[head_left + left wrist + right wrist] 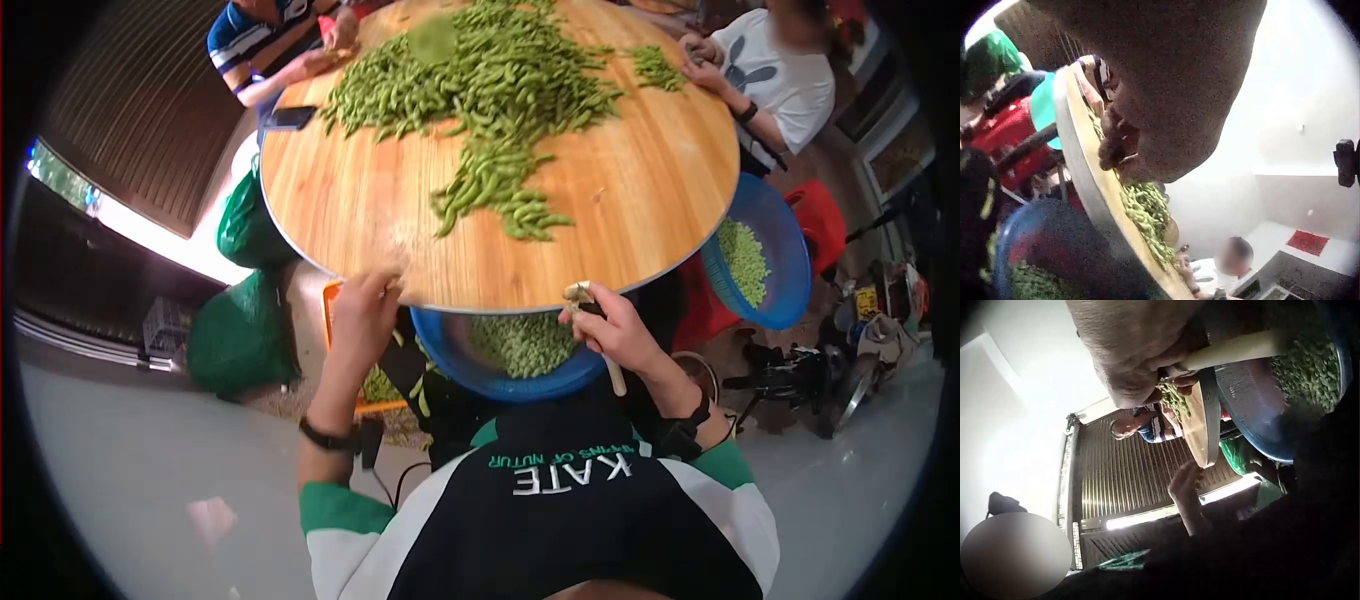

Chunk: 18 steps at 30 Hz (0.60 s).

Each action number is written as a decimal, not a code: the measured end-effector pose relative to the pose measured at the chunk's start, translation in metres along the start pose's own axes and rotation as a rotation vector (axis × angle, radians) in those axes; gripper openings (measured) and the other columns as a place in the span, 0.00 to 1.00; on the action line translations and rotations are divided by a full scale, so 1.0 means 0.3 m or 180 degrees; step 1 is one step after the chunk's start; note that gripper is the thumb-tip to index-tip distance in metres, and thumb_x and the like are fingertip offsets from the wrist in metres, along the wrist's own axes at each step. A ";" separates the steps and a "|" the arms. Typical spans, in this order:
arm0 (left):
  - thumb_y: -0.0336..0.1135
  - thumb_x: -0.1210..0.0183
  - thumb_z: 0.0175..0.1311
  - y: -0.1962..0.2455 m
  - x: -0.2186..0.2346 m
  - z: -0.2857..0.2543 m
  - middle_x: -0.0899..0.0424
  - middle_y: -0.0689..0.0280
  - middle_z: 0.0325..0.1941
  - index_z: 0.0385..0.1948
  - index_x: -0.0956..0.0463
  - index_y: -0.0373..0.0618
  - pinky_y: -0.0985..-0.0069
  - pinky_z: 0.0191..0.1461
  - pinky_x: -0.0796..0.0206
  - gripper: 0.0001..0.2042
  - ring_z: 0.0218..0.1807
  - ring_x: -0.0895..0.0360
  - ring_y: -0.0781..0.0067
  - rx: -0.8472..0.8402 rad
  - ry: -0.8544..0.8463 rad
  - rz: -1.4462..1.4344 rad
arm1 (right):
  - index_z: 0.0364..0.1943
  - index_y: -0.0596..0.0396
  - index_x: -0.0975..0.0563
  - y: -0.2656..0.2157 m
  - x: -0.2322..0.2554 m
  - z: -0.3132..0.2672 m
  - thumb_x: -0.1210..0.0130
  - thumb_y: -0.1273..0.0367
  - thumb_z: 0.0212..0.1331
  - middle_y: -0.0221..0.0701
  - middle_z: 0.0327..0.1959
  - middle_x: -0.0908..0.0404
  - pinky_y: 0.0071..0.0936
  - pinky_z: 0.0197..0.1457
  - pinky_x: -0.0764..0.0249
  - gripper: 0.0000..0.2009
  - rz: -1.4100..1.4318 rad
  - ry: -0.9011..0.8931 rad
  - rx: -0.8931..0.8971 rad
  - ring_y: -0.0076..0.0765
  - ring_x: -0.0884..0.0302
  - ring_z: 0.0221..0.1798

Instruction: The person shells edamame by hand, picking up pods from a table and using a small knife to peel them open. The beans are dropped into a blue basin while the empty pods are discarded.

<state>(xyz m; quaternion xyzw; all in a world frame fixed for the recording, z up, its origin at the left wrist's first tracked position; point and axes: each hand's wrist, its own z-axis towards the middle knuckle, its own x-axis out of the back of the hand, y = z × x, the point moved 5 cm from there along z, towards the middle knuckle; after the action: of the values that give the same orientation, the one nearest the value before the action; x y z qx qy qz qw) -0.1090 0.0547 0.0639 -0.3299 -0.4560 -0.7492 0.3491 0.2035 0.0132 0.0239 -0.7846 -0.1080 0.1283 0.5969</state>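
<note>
At the table's near edge my left hand is raised, its fingers bent together and blurred by motion. In the left wrist view the left hand's fingers are in shadow; I cannot tell whether they pinch anything. My right hand grips a slim tool with a pale handle, which sticks out below the palm. A small greenish-brown piece shows at its thumb and fingertips. Ahead of both hands, green bean pods lie on the round wooden table. Below them sits a blue basin holding shelled green beans.
Another blue basin of beans stands right of the table, near a red stool. Green sacks and an orange crate are at the left. Two people sit across the table, and a phone lies by its left edge.
</note>
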 end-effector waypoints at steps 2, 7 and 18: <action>0.29 0.42 0.57 0.044 -0.077 0.120 0.24 0.54 0.29 0.35 0.23 0.42 0.63 0.37 0.33 0.06 0.35 0.24 0.52 0.0125 -0.0148 -0.0735 | 0.49 0.61 0.32 -0.007 -0.021 0.013 0.55 0.73 0.64 0.32 0.35 0.24 0.13 0.24 0.37 0.11 -0.0121 0.0025 0.0127 0.15 0.34 0.24; 0.33 0.40 0.53 -0.002 -0.255 0.275 0.23 0.53 0.30 0.34 0.22 0.40 0.62 0.42 0.32 0.09 0.37 0.24 0.50 0.0202 -0.0028 -0.0280 | 0.48 0.61 0.32 0.009 -0.036 -0.001 0.55 0.70 0.66 0.33 0.32 0.24 0.13 0.21 0.38 0.11 0.0137 -0.0216 0.0065 0.16 0.35 0.20; 0.27 0.41 0.58 0.257 -0.326 0.005 0.25 0.75 0.24 0.32 0.24 0.38 0.88 0.28 0.42 0.04 0.25 0.33 0.89 0.1480 -0.1177 -0.3899 | 0.65 0.58 0.42 0.042 -0.096 0.044 0.61 0.69 0.69 0.35 0.31 0.25 0.12 0.17 0.39 0.22 0.1307 -0.0333 0.0143 0.16 0.36 0.20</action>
<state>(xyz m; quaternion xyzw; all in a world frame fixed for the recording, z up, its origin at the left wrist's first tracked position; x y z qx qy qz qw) 0.0073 0.0516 0.0199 -0.0512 -0.7619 -0.6256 -0.1599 0.1722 0.0127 0.0105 -0.7689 0.0262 0.2901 0.5692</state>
